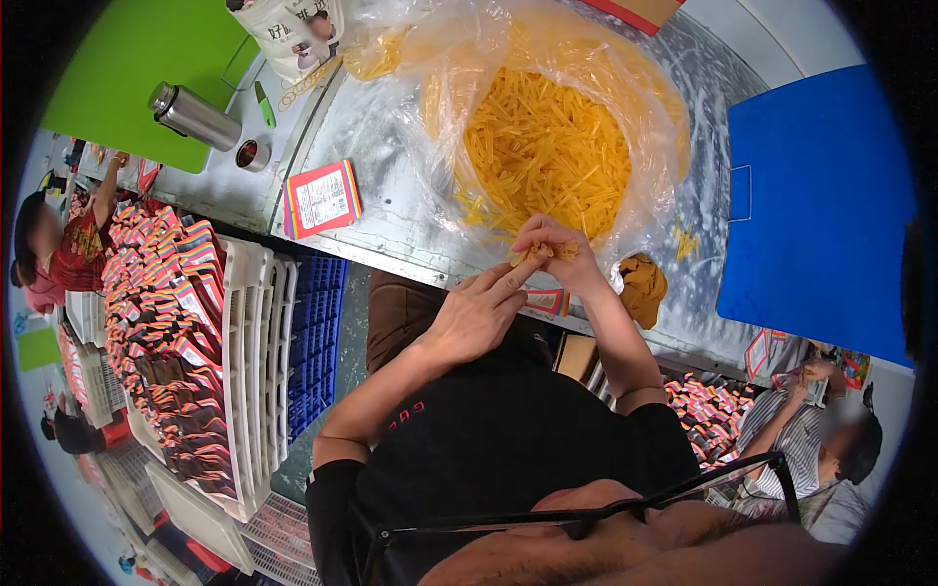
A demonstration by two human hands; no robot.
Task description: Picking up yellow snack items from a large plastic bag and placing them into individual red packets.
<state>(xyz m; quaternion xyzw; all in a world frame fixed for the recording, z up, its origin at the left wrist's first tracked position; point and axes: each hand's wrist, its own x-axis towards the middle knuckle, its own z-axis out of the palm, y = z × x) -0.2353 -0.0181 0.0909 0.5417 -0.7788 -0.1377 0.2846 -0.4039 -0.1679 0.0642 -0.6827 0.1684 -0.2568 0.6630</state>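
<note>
Though indistinct, strips (pixel 567 252) in right hand (pixel 582 264)

Before you, the clear plastic bag (pixel 657 127) looks thin, glossy and crinkled, and the yellow strips (pixel 547 156) inside it look smooth. Left of the bag you have a shiny metal flask (pixel 202 117); right of it, a matt blue panel (pixel 821 225); under it, a scuffed, mottled tabletop (pixel 386 186).

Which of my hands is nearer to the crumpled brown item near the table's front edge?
Right. Your right hand is to the left of the crumpled brown item; your left hand is farther left, with the right hand nearer the item.
</note>
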